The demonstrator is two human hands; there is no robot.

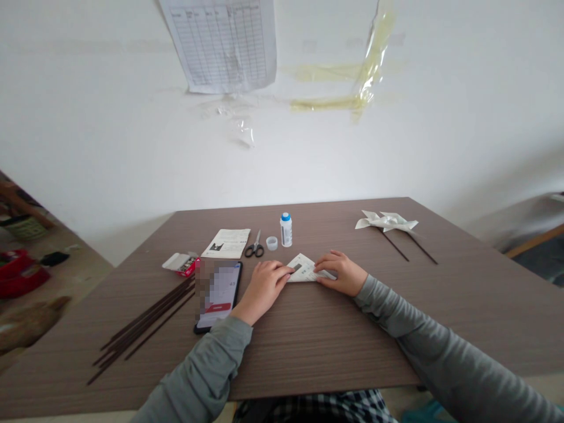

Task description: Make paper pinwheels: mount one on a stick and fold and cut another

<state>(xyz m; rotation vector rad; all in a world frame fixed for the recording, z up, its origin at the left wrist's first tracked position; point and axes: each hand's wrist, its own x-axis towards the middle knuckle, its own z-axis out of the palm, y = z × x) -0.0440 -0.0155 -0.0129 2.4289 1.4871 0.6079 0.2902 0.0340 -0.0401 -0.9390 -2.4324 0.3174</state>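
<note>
Brown table [352,346]: it holds all my things;
Dark sticks [150,319]: in a bunch on my left;
Two white pinwheels [388,221]: lying far over on my right;
Left hand [265,286]: touching the paper's left corner; I cannot tell if it pinches;
Right hand [343,274]: pinching the right corner;
Folded paper [302,268]: flat between my hands;
White bottle [286,231]: standing behind the paper;
Scissors [255,247]: left of the bottle.

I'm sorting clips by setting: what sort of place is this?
Likely a makeshift craft corner indoors: paper pinwheels, scissors and a blue-capped bottle on a table against a white wall.
</note>
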